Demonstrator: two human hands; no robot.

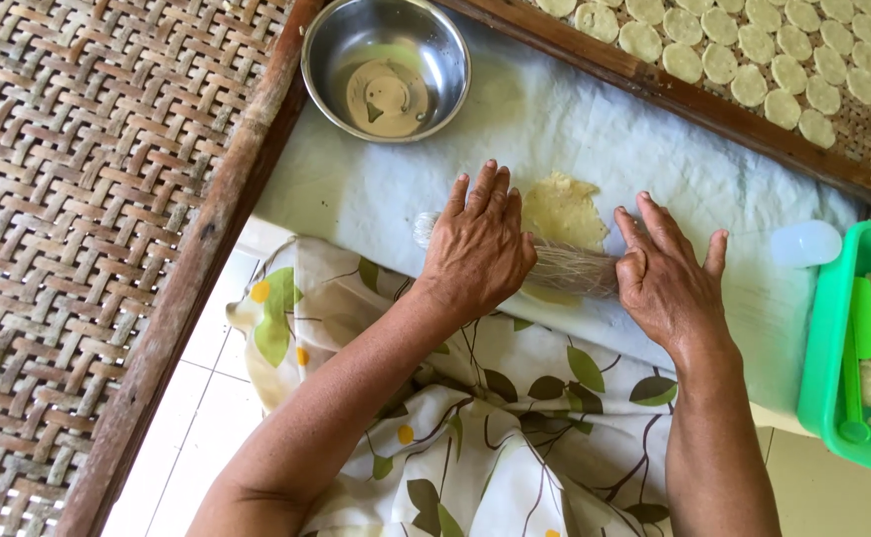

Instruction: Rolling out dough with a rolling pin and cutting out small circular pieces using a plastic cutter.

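Both hands, the left hand (477,246) and right hand (662,274), are pressing flat, fingers extended together, on a clear rolling bottle (565,267) lying crosswise, the flattened dough disc (563,209) lying just beyond the fingertips on the white cloth (595,129).

head cam | looks steeply down | close over white cloth (595,129)

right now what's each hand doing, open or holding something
Left hand: open, flat, palm pressing on the clear roller.
Right hand: open, flat on the same roller, over the dough sheet.
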